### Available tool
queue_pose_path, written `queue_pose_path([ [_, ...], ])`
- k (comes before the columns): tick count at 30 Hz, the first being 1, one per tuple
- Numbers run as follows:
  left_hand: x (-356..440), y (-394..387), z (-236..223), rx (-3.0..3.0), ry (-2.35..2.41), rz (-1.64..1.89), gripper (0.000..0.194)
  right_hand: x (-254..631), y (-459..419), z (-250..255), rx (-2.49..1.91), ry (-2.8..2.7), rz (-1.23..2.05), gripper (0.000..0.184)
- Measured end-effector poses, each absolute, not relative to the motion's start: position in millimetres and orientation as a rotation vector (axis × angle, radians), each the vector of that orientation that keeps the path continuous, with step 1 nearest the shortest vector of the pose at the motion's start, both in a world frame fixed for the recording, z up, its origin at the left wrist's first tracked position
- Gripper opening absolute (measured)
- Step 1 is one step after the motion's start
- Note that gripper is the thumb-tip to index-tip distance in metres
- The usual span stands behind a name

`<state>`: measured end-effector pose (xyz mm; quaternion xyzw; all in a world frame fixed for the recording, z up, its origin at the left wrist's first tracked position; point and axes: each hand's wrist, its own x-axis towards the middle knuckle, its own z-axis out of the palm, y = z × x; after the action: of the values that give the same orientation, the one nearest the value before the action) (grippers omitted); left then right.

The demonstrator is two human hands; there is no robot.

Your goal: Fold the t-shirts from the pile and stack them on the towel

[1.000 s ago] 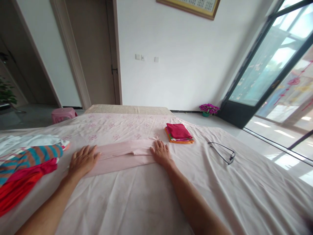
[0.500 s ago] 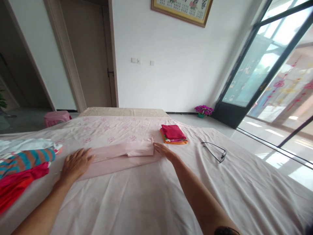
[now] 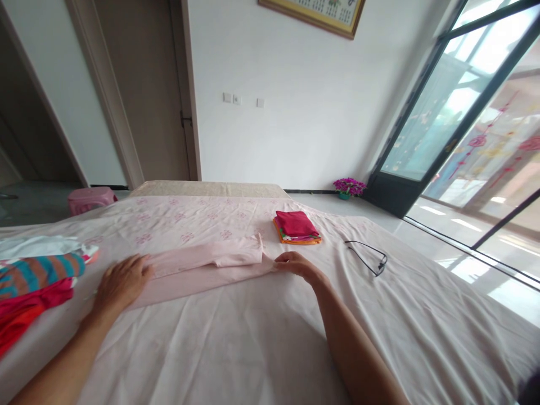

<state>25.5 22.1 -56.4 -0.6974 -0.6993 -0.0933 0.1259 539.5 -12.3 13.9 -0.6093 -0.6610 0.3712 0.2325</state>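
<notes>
A light pink garment [image 3: 198,275], folded into a long strip, lies across the bed before me; its exact kind is not clear. My left hand [image 3: 124,281] rests flat on its left end, fingers stretched out and touching the cloth. At the right end, my right hand [image 3: 298,264] pinches the lower corner between thumb and fingers, lifting it slightly. Just beyond that hand sits a neat stack of folded clothes [image 3: 297,226], red on top and orange underneath.
Loose clothes [image 3: 42,273] in white, blue-orange stripes and red are heaped at the left. Black-framed glasses [image 3: 367,259] lie on the pale bedsheet [image 3: 236,349] to the right. Past the bed are a pink stool [image 3: 91,199] and purple flowers [image 3: 349,187].
My right hand has moved slightly right, from lying at the strip's end to pinching the lower corner. My left hand stays on the cloth. The view has shifted a little.
</notes>
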Motion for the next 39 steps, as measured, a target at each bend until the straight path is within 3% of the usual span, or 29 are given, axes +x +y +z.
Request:
queue_pose_path([
  [12,26,19,-51,-2.035,-2.085,-0.226,0.050,530,-11,8,-1.778,-2.028,0.696,0.033],
  [17,25,18,-50,-2.028,-2.075,-0.206,0.051,514,-16,8,-2.094,-2.065,0.239,0.029],
  [20,23,19,-52,-2.030,-2.064,-0.225,0.049,507,-20,9,-2.211,-2.040,0.058,0.037],
  [25,19,21,-58,-2.060,-1.998,-0.270,0.051,495,-26,13,-2.026,-1.980,-0.198,0.040],
  [30,18,21,-60,-2.071,-1.973,-0.290,0.052,479,-29,-3,-1.588,-2.310,-0.196,0.056],
  [39,27,11,-53,-1.987,-2.055,-0.282,0.050,480,-25,-27,-1.755,-2.451,-0.092,0.056],
])
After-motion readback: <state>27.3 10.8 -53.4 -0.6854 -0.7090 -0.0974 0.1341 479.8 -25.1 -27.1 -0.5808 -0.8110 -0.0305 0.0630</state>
